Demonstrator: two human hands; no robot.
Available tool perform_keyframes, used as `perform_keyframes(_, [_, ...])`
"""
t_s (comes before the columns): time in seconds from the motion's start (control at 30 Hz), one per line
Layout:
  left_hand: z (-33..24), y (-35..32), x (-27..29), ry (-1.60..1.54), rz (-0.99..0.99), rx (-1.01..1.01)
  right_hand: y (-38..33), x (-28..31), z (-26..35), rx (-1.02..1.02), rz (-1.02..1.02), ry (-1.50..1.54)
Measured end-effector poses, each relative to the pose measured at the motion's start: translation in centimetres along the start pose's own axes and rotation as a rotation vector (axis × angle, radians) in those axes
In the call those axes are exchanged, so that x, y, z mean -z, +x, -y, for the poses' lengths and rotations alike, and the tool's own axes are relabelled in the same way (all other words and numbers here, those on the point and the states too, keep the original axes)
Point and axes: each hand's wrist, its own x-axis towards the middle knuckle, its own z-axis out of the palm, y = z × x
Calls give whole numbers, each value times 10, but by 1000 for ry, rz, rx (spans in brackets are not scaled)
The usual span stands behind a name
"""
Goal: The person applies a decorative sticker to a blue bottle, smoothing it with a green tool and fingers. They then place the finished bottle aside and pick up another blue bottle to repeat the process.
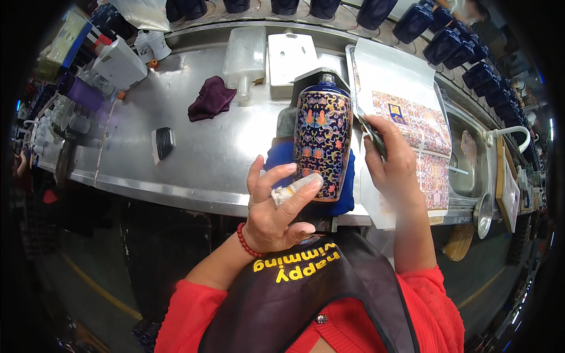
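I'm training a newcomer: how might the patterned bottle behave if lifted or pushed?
The patterned bottle looks rigid and probably breakable, its glossy body resembling glass or ceramic. That smooth sheen suggests it could slip when lifted. Its rounded sides may let it roll if pushed, though the blue cloth beneath might add grip.

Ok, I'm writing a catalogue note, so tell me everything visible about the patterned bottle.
The patterned bottle is tall, glossy and navy, with dense multicoloured floral decoration, a plain blue shoulder and a short, pale neck without a visible cap. It looks like glass or glazed ceramic. Its neck points away from the person, its lower part over blue cloth; whether it lies flat or tilted is unclear. The left hand appears to touch its lower end; the right hand is beside it, contact unclear.
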Motion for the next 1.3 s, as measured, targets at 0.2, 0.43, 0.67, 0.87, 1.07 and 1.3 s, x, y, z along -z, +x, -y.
perform_keyframes(0.2, [9, 14, -2, 83, -6, 114, 4, 6, 12, -77, -6, 80])
perform_keyframes(0.43, [8, 19, -12, 171, 130, 147, 3, 6, 15, 58, -43, 49])
perform_keyframes(0.67, [13, 20, -14, 55, 78, 172, -3, 12, 22, -218, 38, 212])
perform_keyframes(0.87, [22, 22, -15, -40, 38, 211, 5, 11, 28, 59, 103, -99])
perform_keyframes(1.07, [21, 23, -19, 26, 115, 182, 1, -4, 33, 143, 233, -311])
perform_keyframes(1.3, [33, 30, -15, -42, 114, 169, 8, -5, 33, 133, 222, -302])
